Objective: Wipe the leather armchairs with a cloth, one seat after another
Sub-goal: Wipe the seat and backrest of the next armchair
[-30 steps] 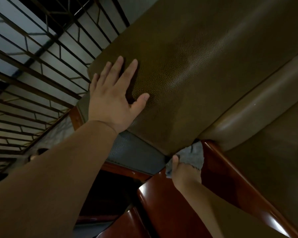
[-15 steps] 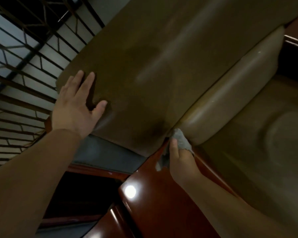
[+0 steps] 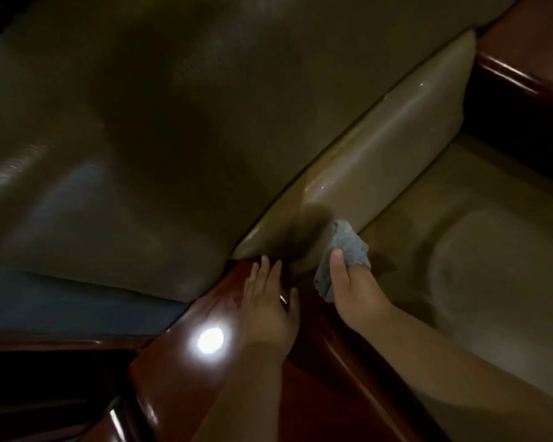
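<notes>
A brown leather armchair fills the view: its broad back cushion (image 3: 179, 122) on the left, a lighter padded roll (image 3: 390, 148) along the crease, and the seat cushion (image 3: 486, 250) on the right. My right hand (image 3: 355, 288) grips a grey cloth (image 3: 345, 250) and presses it against the low end of the roll, where it meets the seat. My left hand (image 3: 268, 304) rests flat, fingers straight, on the glossy red-brown wooden armrest (image 3: 179, 378) just left of the cloth.
A second wooden armrest (image 3: 530, 52) shows at the top right. A bright lamp reflection (image 3: 209, 339) sits on the near armrest. A grey-blue panel (image 3: 77, 307) lies under the back cushion at the left, with dark space below it.
My left hand has left the back cushion and come down onto the wooden armrest. My right hand has carried the cloth from the armrest corner onto the padded roll. The view has swung right.
</notes>
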Available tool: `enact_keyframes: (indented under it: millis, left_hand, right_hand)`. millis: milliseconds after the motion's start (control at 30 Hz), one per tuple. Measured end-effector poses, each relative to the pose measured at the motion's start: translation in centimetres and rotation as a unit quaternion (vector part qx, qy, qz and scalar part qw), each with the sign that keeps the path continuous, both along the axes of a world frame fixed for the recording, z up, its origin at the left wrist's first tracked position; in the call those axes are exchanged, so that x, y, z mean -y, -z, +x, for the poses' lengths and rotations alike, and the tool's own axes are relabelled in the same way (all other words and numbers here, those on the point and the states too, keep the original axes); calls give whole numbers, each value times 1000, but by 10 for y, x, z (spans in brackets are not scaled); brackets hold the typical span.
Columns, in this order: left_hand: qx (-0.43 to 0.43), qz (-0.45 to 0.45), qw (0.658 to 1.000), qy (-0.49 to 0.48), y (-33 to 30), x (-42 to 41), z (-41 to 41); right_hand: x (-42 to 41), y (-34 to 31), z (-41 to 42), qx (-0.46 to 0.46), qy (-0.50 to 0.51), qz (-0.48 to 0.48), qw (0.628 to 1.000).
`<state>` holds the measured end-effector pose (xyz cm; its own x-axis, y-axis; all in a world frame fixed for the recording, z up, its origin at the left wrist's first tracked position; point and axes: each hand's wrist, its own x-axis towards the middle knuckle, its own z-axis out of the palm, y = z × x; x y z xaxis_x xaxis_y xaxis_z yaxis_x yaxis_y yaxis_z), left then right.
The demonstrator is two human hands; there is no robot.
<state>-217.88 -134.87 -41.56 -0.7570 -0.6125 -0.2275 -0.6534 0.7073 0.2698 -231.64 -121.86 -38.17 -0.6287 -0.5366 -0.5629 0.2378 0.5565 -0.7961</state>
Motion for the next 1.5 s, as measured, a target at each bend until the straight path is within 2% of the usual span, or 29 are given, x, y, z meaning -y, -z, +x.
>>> enact_keyframes:
  millis: [67, 133, 200, 300, 367, 433, 533, 567, 633, 700, 767, 833, 900, 933, 1000, 1067, 1133, 1233, 1300, 1367, 1433, 1500]
  left_hand:
    - [-4, -28, 1000, 12, 16, 3, -1]
    - [1, -59, 998, 17, 25, 3, 5]
    - [0, -79, 997, -15, 30, 0, 8]
    - [-8, -82, 991, -106, 33, 0, 7]
    - [-14, -91, 991, -99, 35, 1, 7]
    - [-8, -96, 992, -86, 37, 3, 9]
    - [-6, -86, 993, -82, 36, 3, 10]
    - [-7, -85, 993, -84, 36, 3, 10]
    - [-3, -86, 993, -79, 35, 2, 10]
    - [-16, -89, 993, -75, 36, 2, 9]
    - [-27, -91, 993, -73, 37, 3, 8]
    - [-43, -82, 993, -72, 37, 3, 9]
    - [-53, -79, 993, -69, 36, 4, 9]
    - [-55, -80, 993, -68, 36, 4, 9]
    - [-62, -79, 992, -71, 36, 4, 9]
    - [-64, -81, 992, -72, 36, 4, 8]
    - [-64, -85, 992, -71, 37, 4, 8]
    - [-65, -86, 992, -71, 37, 4, 9]
    - [-68, -88, 991, -71, 38, 4, 10]
    - [-73, -89, 991, -70, 38, 4, 10]
    - [-73, -90, 991, -67, 39, 5, 9]
    - [-71, -88, 992, -64, 38, 4, 9]
  right_hand:
    - [1, 24, -8, -90, -27, -5, 996]
    - [11, 45, -12, -223, -32, -14, 974]
    - [32, 64, -21, -362, -38, -23, 931]
    - [83, 86, -33, -498, -77, 1, 864]
    - [104, 109, -24, -485, -30, 35, 873]
    - [102, 125, 0, -454, -60, 36, 888]
    - [72, 151, 6, -488, -192, 73, 848]
    - [71, 152, -2, -512, -194, 78, 833]
    - [78, 135, -14, -547, -138, 10, 825]
    - [96, 102, -16, -519, -35, -127, 845]
    - [107, 91, -15, -484, 31, -175, 857]
    - [103, 110, -18, -492, 31, -144, 858]
    - [92, 148, -13, -468, 11, -37, 883]
    - [86, 161, -7, -410, 23, 3, 912]
    - [83, 162, 4, -226, 136, 5, 965]
    - [87, 149, 5, -93, 240, -8, 966]
    - [93, 136, 10, -10, 245, -34, 969]
    - [110, 112, 22, -50, 196, -60, 977]
    - [110, 128, 19, -66, 178, -50, 981]
    - [101, 151, 9, -70, 211, -4, 975]
    - [92, 166, 4, -24, 248, 37, 968]
    - [88, 168, 2, -12, 282, 40, 959]
